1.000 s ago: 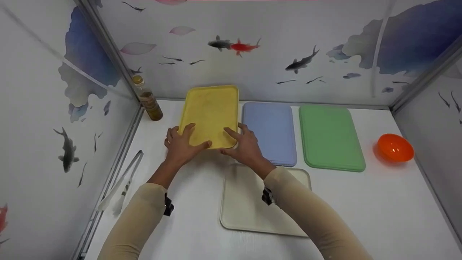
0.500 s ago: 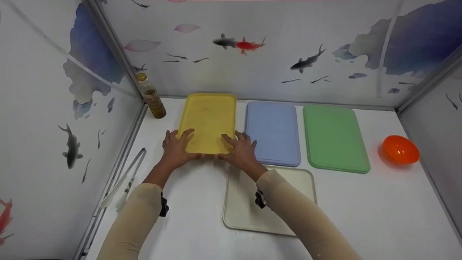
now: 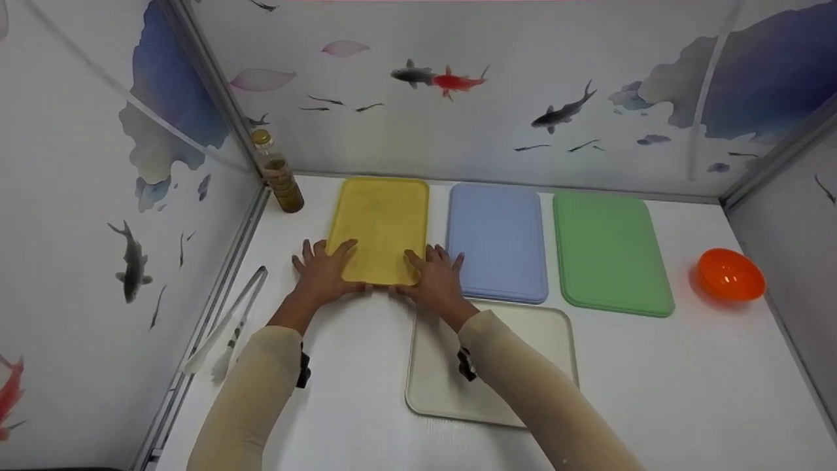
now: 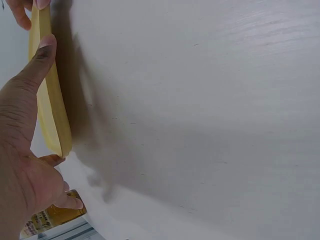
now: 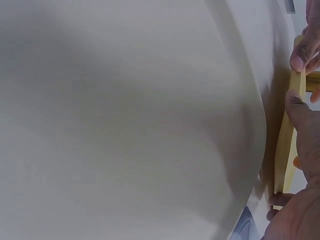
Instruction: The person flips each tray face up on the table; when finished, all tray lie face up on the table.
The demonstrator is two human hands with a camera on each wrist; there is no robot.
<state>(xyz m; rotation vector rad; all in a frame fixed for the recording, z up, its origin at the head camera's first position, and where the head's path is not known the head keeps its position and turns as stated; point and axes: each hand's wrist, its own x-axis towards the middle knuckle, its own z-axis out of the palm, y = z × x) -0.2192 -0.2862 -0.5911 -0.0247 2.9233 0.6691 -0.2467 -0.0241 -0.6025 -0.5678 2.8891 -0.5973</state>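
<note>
A yellow rectangular tray (image 3: 380, 209) with a low raised rim lies toward the back wall in the head view. My left hand (image 3: 322, 273) grips its near left corner, the index finger over the rim and the thumb along the front edge. At the near right corner my right hand (image 3: 437, 278) holds it in the same way. In the left wrist view, the thumb presses the tray's side (image 4: 59, 107), and a shadow falls on the table beneath. The right wrist view shows both thumbs against the same yellow edge (image 5: 284, 150). The tray's underside is hidden.
A blue tray (image 3: 497, 242) and a green tray (image 3: 611, 255) lie to the right. A beige tray (image 3: 471, 392) sits in front, partly under my right sleeve. An orange bowl (image 3: 729, 275) stands far right, an oil bottle (image 3: 282, 180) back left, and tongs (image 3: 235, 320) lie at left.
The yellow tray has come down and toward me, from a raised, tilted position to lying nearly level with the neighbouring trays. Both hands moved with it and keep hold of its near corners.
</note>
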